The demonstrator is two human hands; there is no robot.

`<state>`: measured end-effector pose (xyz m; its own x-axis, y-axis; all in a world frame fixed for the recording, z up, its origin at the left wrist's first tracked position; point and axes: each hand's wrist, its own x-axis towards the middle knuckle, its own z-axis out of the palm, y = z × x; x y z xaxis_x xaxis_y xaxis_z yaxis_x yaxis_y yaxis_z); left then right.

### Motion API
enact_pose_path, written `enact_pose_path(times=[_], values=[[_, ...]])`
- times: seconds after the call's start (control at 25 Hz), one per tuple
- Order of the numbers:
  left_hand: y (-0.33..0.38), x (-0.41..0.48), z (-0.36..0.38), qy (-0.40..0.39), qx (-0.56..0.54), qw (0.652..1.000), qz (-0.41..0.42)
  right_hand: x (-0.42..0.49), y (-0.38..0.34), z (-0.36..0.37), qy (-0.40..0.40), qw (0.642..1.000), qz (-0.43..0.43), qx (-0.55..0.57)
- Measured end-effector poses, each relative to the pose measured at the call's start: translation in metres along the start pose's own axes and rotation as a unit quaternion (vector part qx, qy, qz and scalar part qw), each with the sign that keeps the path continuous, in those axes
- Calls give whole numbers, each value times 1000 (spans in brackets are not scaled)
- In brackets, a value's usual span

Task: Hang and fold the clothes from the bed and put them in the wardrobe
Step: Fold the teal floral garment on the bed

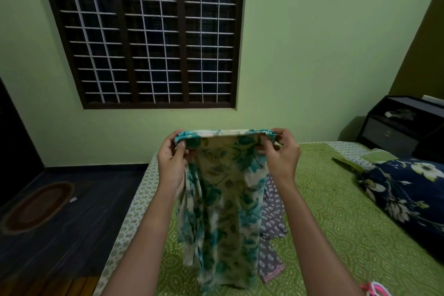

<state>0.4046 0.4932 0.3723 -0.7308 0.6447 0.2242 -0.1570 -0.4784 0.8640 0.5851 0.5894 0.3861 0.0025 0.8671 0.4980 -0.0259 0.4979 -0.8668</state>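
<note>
Head view: above the bed, two hands hold up a teal-and-cream floral garment by its top edge. The left hand pinches one corner and the right hand pinches the other. The cloth hangs down over the bed. A grey printed garment lies on the bed behind it.

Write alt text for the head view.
A person's left hand and right hand hold a teal and beige floral garment up by its top edge above a green patterned bed. A grey printed garment lies behind it; a navy floral pillow sits to the right.
</note>
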Motion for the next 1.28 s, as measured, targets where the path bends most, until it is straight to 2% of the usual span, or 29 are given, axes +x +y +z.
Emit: enact_pose_path(times=[0.16, 0.4, 0.48, 0.56, 0.64, 0.72, 0.84, 0.96, 1.08, 1.16, 1.28], values=[[0, -4, -10, -25, -29, 999, 25, -7, 1, 3, 7, 999, 9, 38], [-7, 16, -25, 15, -43, 999, 24, -11, 7, 28, -2, 997, 48, 56], [-23, 23, -31, 27, -43, 999, -4, -5, 27, 41, -17, 995, 99, 20], [-44, 35, -37, 53, -35, 997, -43, 5, 55, 57, -52, 980, 192, 2], [-60, 52, -42, 71, -14, 994, -80, 15, 79, 78, -85, 959, 270, 6], [-70, 81, -44, 71, -12, 992, -107, 30, 97, 101, -94, 944, 315, 26], [-57, 128, -35, 45, -53, 993, -92, 58, 82, 126, -86, 949, 289, 91], [-23, 164, -16, -15, -112, 993, -22, 88, 48, 137, -59, 959, 206, 185], [7, 171, -3, -80, -135, 987, 39, 99, 23, 132, -43, 954, 126, 270], [13, 162, -4, -98, -134, 985, 46, 91, 14, 123, -40, 946, 115, 301], [4, 133, -15, -81, -119, 989, 13, 63, 19, 107, -43, 941, 143, 305]])
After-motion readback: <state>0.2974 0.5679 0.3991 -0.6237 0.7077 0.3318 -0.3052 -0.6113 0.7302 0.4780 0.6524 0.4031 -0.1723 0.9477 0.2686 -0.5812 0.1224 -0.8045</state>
